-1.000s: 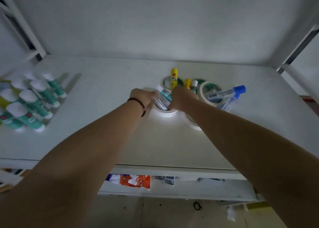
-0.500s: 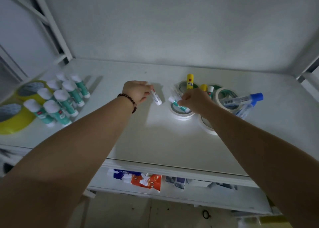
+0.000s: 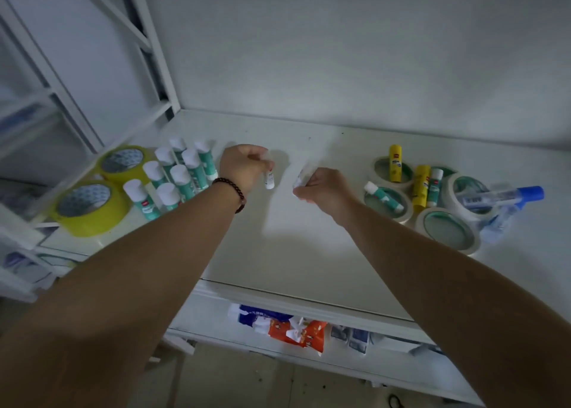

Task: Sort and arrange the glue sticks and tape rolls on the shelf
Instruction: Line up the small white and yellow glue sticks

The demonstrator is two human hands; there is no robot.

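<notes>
Shelf (image 3: 296,253): white board lying under both hands; its front edge is running below the forearms, and its right end is being cut off by the frame.
Yellow tape rolls (image 3: 92,208): two, lying flat, well to the left of the left fingers; the nearer one is overhanging the shelf's left edge.
White tape rolls (image 3: 448,227): four counted, lying flat in a cluster to the right of the right fingers; glue sticks are partly hiding their rims.
Left hand (image 3: 244,168): fingers are curling round a small glue stick (image 3: 269,179), its white end poking out below the fingers; the upper part is hidden in the fist.
Right hand (image 3: 324,188): fingers are pinching a second small stick (image 3: 302,177), blurred and hard to make out; colour of label cannot be told.
Green glue sticks, standing (image 3: 182,176): about nine, white caps up, grouped just left of the left fingers; the exact count is uncertain, as some are hiding others.
Yellow glue sticks (image 3: 421,188): two, right of the right fingers, one standing inside the far white roll.
Green glue sticks, right cluster (image 3: 383,196): two, one lying across a roll, one standing beside the yellow stick.
Blue-capped glue pens (image 3: 506,196): two, lying over the rightmost roll; the lower one is blurred.
Bracelet (image 3: 233,191): one, dark beads, sitting on the left wrist.
</notes>
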